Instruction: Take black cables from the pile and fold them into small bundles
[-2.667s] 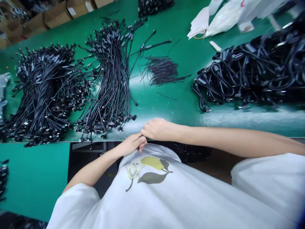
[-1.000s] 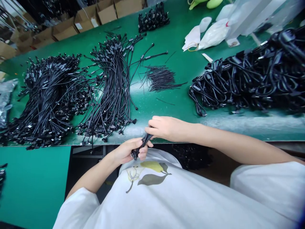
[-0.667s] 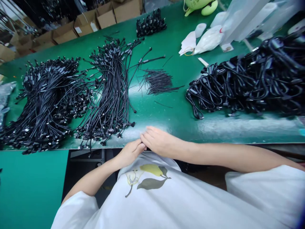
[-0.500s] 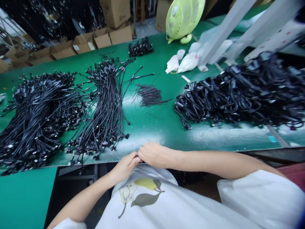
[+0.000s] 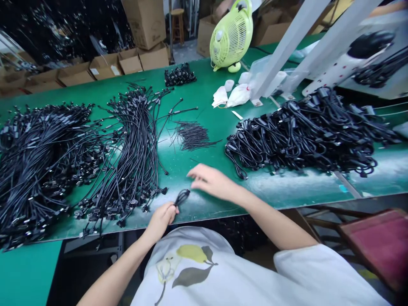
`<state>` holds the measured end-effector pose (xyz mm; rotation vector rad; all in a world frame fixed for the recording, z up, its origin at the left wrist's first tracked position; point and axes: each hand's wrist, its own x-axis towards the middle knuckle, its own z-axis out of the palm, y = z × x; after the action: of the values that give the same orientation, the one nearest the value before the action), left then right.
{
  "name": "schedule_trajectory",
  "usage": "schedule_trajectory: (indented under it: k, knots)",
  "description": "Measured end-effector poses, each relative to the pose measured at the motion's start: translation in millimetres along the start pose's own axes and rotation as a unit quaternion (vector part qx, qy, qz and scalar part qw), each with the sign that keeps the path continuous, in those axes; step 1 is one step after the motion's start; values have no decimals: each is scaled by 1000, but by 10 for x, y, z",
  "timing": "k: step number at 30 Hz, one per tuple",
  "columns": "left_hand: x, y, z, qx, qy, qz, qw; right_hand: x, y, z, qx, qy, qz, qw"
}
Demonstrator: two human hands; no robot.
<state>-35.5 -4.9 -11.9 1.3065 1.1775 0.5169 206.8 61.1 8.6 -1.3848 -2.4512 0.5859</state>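
My left hand [image 5: 161, 220] rests at the front edge of the green bench mat [image 5: 204, 212], shut on a small looped black cable [image 5: 182, 197]. My right hand [image 5: 212, 180] hovers over the mat with its fingers apart, holding nothing. Nearest to both hands is a long bundle of thin black cables [image 5: 134, 144], with a larger bundle [image 5: 38, 170] to its left. Further right lie a heap of thicker coiled black cables [image 5: 299, 136] and a small pile of short black wires [image 5: 191, 136].
A small clump of black cables [image 5: 180, 75] lies at the bench's far side. Beyond it stand white bags [image 5: 231, 97], a lime-green fan [image 5: 230, 38] and cardboard boxes [image 5: 105, 68]. White metal uprights [image 5: 287, 46] rise at back right, and a red-topped seat [image 5: 379, 242] stands at lower right.
My hands have parted: the right has moved forward over the mat and is empty, while the left shows a looped cable. The view has tilted up, showing more of the room beyond the bench.
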Motion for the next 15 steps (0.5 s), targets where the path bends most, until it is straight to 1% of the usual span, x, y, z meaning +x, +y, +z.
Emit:
schedule_trajectory:
  k: [1,2,3,4,5,7,9,11,13,14,15]
  knots:
    - [24,11,-1,-80,20,-10,997,33,156,-35,-2,35,78,996]
    - [48,39,2,-152,43,-12,987,63,297,-54,-14,58,147,987]
    - [71,83,7,-212,62,-12,975,89,412,-59,-28,69,195,978]
    - [92,138,16,-260,74,-12,963,109,489,-52,-34,66,215,974]
    - [110,196,27,-296,79,-13,952,122,526,-39,-30,57,214,975]
    - [132,296,54,-339,75,-10,938,125,480,-7,-4,41,188,981]
    - [137,350,86,-361,62,-4,930,104,314,29,34,24,150,988]
    - [132,354,120,-379,48,-3,924,78,97,85,83,-8,96,992]
    - [122,328,151,-398,39,-6,916,69,-110,180,185,-40,48,981]
    - [118,311,161,-407,36,-7,913,74,-196,239,252,-47,35,966]
    - [116,294,166,-414,32,-7,910,85,-268,303,324,-48,31,944]
